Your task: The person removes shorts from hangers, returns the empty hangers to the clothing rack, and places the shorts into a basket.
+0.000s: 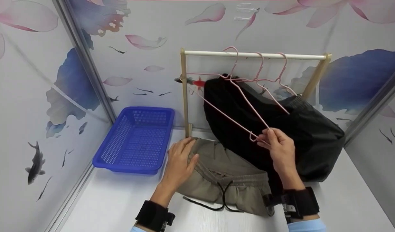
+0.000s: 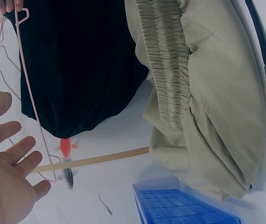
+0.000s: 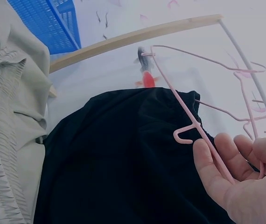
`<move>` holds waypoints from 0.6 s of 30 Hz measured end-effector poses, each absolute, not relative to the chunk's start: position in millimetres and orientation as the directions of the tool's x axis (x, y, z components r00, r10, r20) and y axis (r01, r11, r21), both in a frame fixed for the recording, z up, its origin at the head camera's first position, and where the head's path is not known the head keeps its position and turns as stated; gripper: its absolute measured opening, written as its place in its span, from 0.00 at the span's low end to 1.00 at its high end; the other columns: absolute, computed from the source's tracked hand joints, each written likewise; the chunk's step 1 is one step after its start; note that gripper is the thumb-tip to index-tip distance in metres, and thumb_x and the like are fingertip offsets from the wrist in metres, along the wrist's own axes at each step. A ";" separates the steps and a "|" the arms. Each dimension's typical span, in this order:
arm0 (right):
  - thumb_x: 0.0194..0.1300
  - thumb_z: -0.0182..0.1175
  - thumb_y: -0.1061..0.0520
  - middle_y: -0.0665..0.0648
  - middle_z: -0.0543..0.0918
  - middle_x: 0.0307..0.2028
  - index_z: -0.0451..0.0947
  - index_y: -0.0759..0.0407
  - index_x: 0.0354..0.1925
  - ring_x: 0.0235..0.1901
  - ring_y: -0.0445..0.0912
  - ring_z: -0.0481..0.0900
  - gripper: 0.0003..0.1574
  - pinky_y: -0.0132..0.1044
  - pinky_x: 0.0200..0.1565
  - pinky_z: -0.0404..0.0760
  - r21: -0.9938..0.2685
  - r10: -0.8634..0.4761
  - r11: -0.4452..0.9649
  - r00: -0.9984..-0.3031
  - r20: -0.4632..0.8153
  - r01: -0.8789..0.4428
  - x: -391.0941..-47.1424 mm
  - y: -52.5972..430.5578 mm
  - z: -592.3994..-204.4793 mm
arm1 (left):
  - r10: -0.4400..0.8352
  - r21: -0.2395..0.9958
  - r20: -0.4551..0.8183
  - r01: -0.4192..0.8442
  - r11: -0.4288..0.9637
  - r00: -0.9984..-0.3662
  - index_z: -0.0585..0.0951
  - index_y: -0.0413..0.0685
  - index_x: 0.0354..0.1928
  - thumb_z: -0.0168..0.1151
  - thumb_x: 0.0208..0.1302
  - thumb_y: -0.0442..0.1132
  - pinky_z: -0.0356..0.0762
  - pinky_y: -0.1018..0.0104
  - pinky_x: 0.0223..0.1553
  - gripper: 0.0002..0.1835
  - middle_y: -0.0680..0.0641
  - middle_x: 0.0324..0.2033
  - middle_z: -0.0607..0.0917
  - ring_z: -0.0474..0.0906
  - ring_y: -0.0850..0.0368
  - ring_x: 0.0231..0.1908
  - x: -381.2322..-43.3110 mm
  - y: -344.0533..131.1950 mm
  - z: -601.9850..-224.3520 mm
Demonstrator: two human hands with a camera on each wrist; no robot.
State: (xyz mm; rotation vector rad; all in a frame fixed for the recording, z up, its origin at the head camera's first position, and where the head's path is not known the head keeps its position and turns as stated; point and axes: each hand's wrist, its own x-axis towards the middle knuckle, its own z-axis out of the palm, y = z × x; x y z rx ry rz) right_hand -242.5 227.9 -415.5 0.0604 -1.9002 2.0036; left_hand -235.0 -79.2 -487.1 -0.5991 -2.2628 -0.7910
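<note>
My right hand pinches the lower right corner of a pink wire hanger, thumb and fingers around the wire. The hanger's hook stays over the rack's white rod, and its frame is tilted out toward me. Beside the khaki trousers, my left hand has its fingers loosely spread; in the left wrist view they hold nothing. The trousers lie bunched on the table, gathered waistband up, with a black drawstring hanging at the front. Behind the held hanger is a black garment, where two more pink hangers reach its upper edge.
A blue perforated basket stands on the white table, left of the rack's wooden post. Printed wall panels enclose the table at the back and both sides. The black garment's bulk spreads toward the right wall.
</note>
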 end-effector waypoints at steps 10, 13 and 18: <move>0.81 0.50 0.61 0.57 0.87 0.35 0.76 0.80 0.50 0.39 0.45 0.89 0.19 0.37 0.44 0.87 -0.962 0.218 -0.041 -0.942 0.255 -0.269 -242.6 229.3 -417.2 | 0.205 0.374 0.695 0.591 0.715 -0.689 0.79 0.37 0.64 0.63 0.72 0.42 0.64 0.34 0.67 0.23 0.37 0.62 0.79 0.74 0.38 0.64 -233.5 -77.4 -490.0; 0.81 0.49 0.61 0.58 0.86 0.36 0.76 0.80 0.51 0.39 0.45 0.89 0.19 0.37 0.45 0.87 -0.963 0.215 -0.031 -0.943 0.255 -0.268 -242.7 230.3 -419.8 | 0.198 0.399 0.677 0.580 0.710 -0.709 0.78 0.36 0.64 0.63 0.72 0.42 0.63 0.32 0.68 0.23 0.36 0.62 0.79 0.73 0.38 0.65 -231.6 -74.9 -492.1; 0.81 0.49 0.60 0.60 0.86 0.39 0.76 0.79 0.53 0.40 0.45 0.90 0.20 0.37 0.46 0.87 -0.965 0.220 0.030 -0.940 0.261 -0.261 -242.0 231.7 -423.9 | 0.184 0.434 0.674 0.584 0.686 -0.716 0.78 0.33 0.64 0.63 0.72 0.39 0.62 0.30 0.67 0.23 0.35 0.61 0.78 0.73 0.37 0.64 -228.6 -67.9 -500.6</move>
